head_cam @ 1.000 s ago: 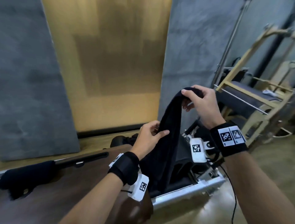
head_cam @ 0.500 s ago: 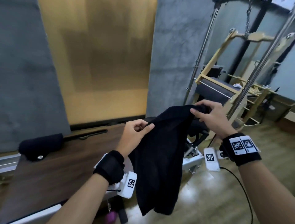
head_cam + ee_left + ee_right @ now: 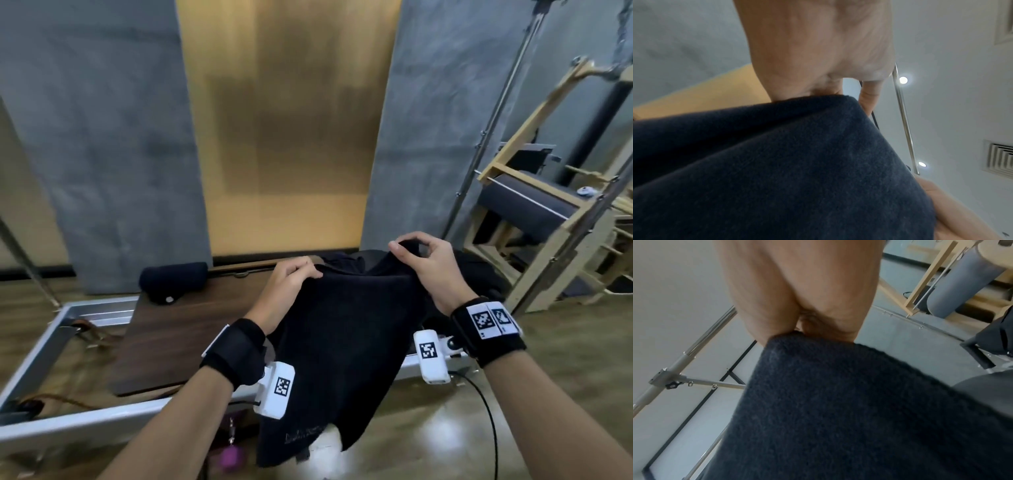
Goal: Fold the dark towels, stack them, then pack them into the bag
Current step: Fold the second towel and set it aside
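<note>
One dark towel up in the air in front of me, spread between both hands. My left hand pinches the top edge at its left corner, fingers curled over the cloth; my right hand pinches the right corner the same way, thumb and forefinger closed on a bunched bit of the hem. Both wrist views confirm it: fabric runs straight out from under each hand. The towel hangs down loose, its lower end dangling past the near metal rail toward the floor, one bottom corner lower than the other. It is open, no fold in it yet. Behind it sits the brown padded bench with a dark roll cushion at its far end. Something dark lies behind my right hand; more towels or the bag, I cannot tell. No folded stack anywhere I can see, and no bag I can identify. Judgement: task is at its start. This towel needs its first fold, then the others, stacking, and packing all remain.
</note>
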Demonstrator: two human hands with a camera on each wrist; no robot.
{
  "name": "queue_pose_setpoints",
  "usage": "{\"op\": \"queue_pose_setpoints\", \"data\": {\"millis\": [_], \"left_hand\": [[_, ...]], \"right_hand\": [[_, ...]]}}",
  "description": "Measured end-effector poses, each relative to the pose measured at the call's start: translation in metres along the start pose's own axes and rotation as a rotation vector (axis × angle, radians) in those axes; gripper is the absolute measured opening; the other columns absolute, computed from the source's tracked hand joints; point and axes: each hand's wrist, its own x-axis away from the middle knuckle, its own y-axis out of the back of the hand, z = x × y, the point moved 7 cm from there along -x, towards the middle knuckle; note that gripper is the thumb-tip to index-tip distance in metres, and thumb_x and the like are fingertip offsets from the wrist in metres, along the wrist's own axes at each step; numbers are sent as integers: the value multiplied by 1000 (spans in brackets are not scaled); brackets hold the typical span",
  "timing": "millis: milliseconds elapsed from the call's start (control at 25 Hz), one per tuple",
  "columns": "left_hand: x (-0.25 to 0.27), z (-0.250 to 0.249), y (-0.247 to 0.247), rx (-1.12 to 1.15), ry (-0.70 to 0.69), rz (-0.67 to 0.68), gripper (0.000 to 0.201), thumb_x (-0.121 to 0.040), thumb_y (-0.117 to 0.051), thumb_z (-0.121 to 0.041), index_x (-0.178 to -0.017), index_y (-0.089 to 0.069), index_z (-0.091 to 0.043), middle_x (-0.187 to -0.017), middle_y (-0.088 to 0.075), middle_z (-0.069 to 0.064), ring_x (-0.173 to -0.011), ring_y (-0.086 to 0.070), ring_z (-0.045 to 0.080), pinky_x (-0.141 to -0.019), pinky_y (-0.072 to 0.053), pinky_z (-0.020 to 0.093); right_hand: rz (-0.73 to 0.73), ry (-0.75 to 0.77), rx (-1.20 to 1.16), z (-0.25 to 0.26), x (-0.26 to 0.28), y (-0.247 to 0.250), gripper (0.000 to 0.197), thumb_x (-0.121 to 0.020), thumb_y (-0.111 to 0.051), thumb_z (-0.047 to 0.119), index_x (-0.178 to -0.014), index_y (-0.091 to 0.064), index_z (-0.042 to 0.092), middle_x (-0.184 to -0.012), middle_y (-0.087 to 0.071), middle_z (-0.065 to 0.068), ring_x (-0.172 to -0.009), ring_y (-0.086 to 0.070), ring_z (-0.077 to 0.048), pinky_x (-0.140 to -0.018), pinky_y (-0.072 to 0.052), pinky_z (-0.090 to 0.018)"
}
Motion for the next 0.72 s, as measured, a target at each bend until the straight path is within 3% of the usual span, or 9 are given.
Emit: {"op": "queue_pose_setpoints", "data": {"millis": [80, 160, 320, 400, 520, 640, 720], "left_hand": [[11, 4, 19, 35, 52, -66, 27, -88, -65, -28, -72, -43, -22, -68, -41, -13, -69, -42, 10, -72, -28, 36], [21, 11, 37, 77, 107, -128, 17, -82, -67, -34, -82, -57, -21, -67, -52, -23, -69, -53, 0, -76, -35, 32], [33, 29, 64, 2, 152, -118, 33, -91, -71, -23, -68, -48, -23, -70, -52, -2, -70, -53, 16, -63, -39, 30], [37, 28, 79, -85, 117, -188, 35, -96, -74, -23, -73, -49, -22, -68, -56, -3, -66, -54, 16, -56, -41, 24], [42, 17, 101, -308, -11, -303, 37, -98, -74, -26, -79, -42, -21, -75, -54, -9, -73, -55, 7, -67, -41, 20], [46, 11, 118, -419, -79, -372, 35, -98, -74, -27, -83, -43, -18, -83, -60, -6, -85, -61, 8, -82, -45, 23], [49, 15, 127, -499, -87, -403, 35, -95, -76, -32, -83, -46, -20, -79, -60, -11, -81, -60, 5, -78, -44, 24]], "right_hand": [[39, 2, -8, -1, 0, -18, 26, -89, -82, 33, -85, -74, 9, -82, -70, -5, -81, -64, -15, -83, -52, -38], [64, -8, -60, -2, 1, -32, 35, -90, -81, 38, -75, -67, 10, -75, -61, -7, -76, -57, -17, -77, -45, -38], [75, -24, -135, -8, -3, -55, 56, -88, -81, 46, -71, -55, -1, -71, -48, -10, -71, -46, -20, -72, -36, -37], [90, -20, -126, -13, -3, -67, 53, -84, -83, 46, -79, -62, -3, -73, -59, -7, -72, -55, -17, -74, -43, -33], [217, 40, -58, -19, -1, -81, 35, -76, -89, 45, -91, -77, 16, -92, -75, 6, -91, -66, -5, -86, -49, -15], [425, 14, -20, -31, 3, -92, 37, -73, -93, 37, -103, -80, 20, -106, -78, 2, -103, -70, -9, -89, -53, -17], [444, 33, -20, -37, 5, -94, 23, -80, -89, 24, -101, -81, 20, -103, -79, 0, -99, -72, -11, -86, -55, -19]]}}
